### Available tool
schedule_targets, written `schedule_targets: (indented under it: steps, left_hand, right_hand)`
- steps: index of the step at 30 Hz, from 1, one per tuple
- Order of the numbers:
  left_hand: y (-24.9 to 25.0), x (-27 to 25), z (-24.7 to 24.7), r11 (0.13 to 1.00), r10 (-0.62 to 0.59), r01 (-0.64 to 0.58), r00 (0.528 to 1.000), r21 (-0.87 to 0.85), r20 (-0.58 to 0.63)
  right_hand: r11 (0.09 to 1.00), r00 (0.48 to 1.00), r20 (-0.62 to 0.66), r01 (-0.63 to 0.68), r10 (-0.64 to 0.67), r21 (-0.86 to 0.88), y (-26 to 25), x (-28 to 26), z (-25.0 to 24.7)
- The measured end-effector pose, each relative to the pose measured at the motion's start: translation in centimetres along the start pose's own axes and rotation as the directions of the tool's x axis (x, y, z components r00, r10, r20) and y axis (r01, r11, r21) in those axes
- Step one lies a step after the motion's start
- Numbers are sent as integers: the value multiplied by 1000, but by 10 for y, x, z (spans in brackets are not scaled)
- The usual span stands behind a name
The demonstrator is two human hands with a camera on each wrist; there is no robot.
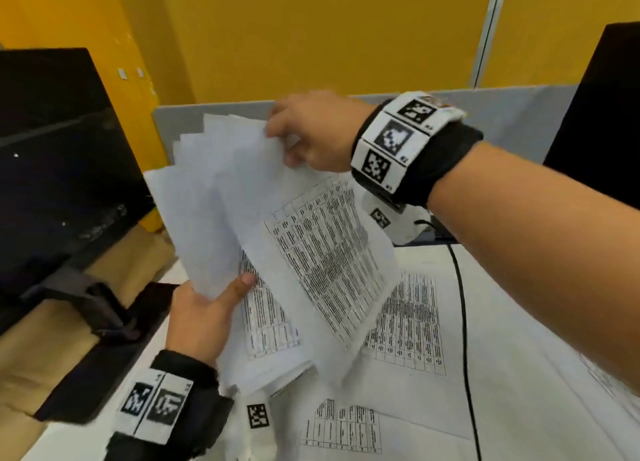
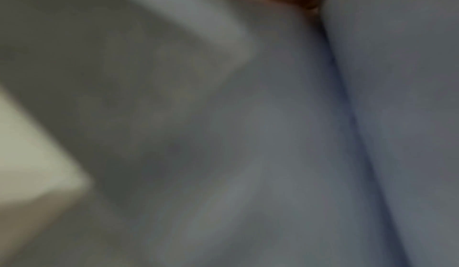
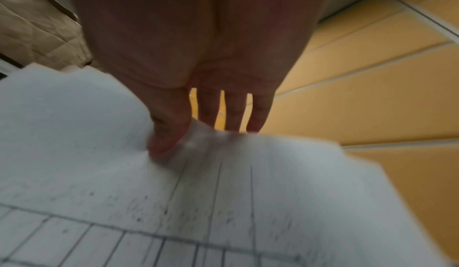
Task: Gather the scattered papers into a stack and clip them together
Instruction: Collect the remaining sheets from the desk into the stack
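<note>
Fanned papers raised, left hand below, right hand seemingly pinching top

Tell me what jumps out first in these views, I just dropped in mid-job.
A fanned, uneven bundle of white printed paper sheets is lifted at centre frame, the left hand gripping its lower edge with the thumb on top, the right hand pinching a sheet at the top. More white table-printed sheets lie loose on the white desk below, beside a thin black cable. No clip is visible.
</note>
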State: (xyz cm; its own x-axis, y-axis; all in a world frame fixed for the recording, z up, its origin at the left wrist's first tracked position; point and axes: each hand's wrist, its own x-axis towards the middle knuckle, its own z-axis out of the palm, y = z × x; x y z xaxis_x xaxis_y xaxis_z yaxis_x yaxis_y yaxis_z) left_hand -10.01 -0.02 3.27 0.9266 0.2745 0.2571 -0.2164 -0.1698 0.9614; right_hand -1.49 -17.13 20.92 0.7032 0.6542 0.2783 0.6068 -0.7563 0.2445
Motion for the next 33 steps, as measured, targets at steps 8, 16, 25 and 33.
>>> schedule_targets:
  steps: [8,16,25,33]
  left_hand:
    - [-7,-13,20,985,-15,25,998,-169,63]
    - [-4,6,2,988,82,-92,993,-127,-84]
    - [-3,5,22,982,101,-80,987,-169,123]
    - [-28,-15,38,991,29,-17,996,-130,88]
  right_hand:
    - [975,994,-27,-96,103,199,-12,-12,7]
    - [226,611,-83,-161,788,961,11,-96,55]
    - [-88,707,84,-32,702,996,-10,-134,127]
    - [-62,630,95,-74,771,995,-38,-162,167]
